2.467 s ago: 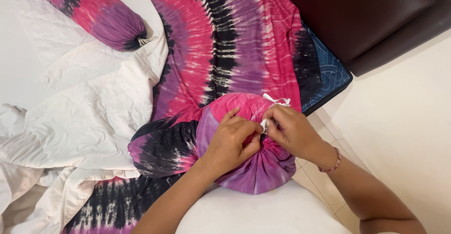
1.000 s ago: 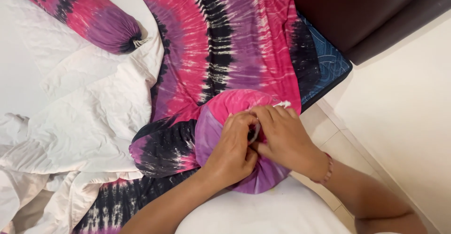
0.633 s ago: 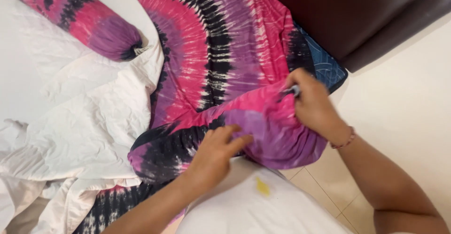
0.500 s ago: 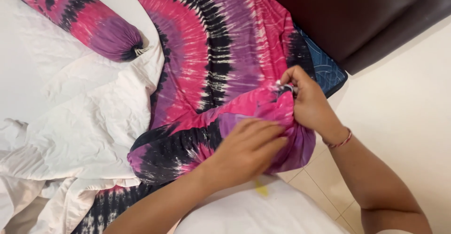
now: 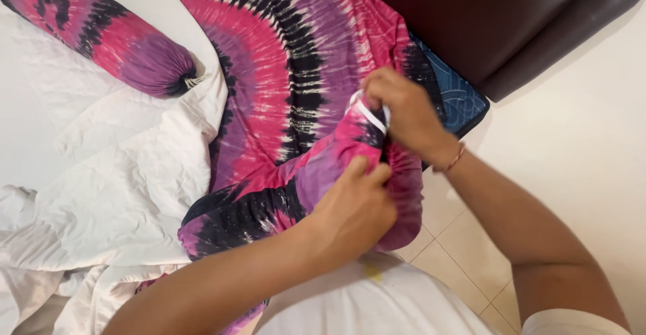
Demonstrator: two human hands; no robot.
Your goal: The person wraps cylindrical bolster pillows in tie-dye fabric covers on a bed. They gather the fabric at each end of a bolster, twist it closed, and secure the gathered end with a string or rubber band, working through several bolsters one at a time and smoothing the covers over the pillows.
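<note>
Head view: bed with a crumpled white sheet, cream tile floor on the right, dark brown padded headboard at top. A tie-dye cover in pink, purple and black is spread over the mattress, soft and wrinkled. A bolster in matching fabric lies top left, its end gathered. Right hand has fingers clamped on the bunched cover corner with a white cord, possibly a drawstring. Left hand has fingers closed on the same bunch just below.
</note>
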